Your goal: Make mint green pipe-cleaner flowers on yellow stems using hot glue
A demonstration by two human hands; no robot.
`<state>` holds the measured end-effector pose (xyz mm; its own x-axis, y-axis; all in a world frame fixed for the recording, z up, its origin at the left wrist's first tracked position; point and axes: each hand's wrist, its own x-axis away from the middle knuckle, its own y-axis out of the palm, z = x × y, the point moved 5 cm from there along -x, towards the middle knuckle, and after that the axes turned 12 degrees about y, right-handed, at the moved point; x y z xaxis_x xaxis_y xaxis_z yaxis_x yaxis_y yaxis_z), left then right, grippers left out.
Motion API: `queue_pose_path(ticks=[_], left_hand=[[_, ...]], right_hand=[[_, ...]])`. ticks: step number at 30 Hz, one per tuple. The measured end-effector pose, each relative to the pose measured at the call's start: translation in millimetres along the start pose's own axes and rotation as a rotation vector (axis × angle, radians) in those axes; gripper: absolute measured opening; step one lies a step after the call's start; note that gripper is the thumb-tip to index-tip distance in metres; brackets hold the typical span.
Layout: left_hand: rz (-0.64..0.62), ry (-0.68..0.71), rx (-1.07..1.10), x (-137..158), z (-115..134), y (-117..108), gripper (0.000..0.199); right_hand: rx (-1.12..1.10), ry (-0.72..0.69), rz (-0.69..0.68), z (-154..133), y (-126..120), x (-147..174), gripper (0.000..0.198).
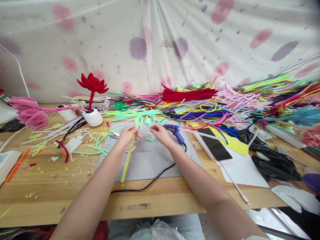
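Centrally, flower piece (139,119): pale mint green, cup-shaped, rounded at the rim, with a small spot of yellow low in the cup; raised above the far part of the mat, between the two hands.
Yellow stem (129,156): long, thin and straight, slanting from beneath the cup down toward the near edge of the mat.
Left hand (128,136): nearly closed, fingertips pinched on the flower piece where cup and stem meet.
Right hand (160,134): fingers bent and fingertips drawn together, just right of the cup and apart from it; anything between the tips too small to tell.
Loose petals (150,139): same mint green, curved, scattered near the right hand.
Glue gun (177,134): blue-purple, lying just beyond the right hand, on the mat's right side.
Cutting mat (150,160): grey, finely gridded, flat on the wooden counter (37,203).
Chenille stems (187,94): many-coloured, heaped along the back, red bundle uppermost.
Red flower (93,85): upright in a white pot (93,118), left of the mat.
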<state>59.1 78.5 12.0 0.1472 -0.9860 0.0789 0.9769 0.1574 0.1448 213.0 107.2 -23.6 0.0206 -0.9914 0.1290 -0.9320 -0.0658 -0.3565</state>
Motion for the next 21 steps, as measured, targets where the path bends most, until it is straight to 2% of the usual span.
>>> queue_pose_path(ticks=[2,4,7,9,11,14,16,21], left_hand=[[-0.010,-0.006,0.009,0,-8,1,0.007],[-0.019,-0.006,0.012,1,-16,1,0.006],[-0.033,0.001,0.012,2,-22,2,0.013],[-0.042,0.012,0.000,3,-22,1,0.016],[-0.029,0.018,-0.022,5,-21,0,0.016],[0.010,0.015,-0.076,7,-20,-4,0.015],[0.019,0.043,-0.164,8,-21,-6,0.015],[0.032,0.207,-0.554,11,-16,-3,0.012]], right_hand=[[0.292,-0.081,0.000,6,-4,7,0.013],[0.489,-0.164,-0.028,10,-2,14,0.016],[0.542,-0.219,-0.006,15,4,18,0.008],[0.386,-0.186,0.019,17,6,17,0.005],[0.089,-0.102,-0.032,18,9,15,0.010],[-0.429,0.072,-0.247,18,17,15,0.021],[-0.676,0.156,-0.376,14,21,17,0.025],[-0.968,0.242,-0.502,8,22,21,0.012]])
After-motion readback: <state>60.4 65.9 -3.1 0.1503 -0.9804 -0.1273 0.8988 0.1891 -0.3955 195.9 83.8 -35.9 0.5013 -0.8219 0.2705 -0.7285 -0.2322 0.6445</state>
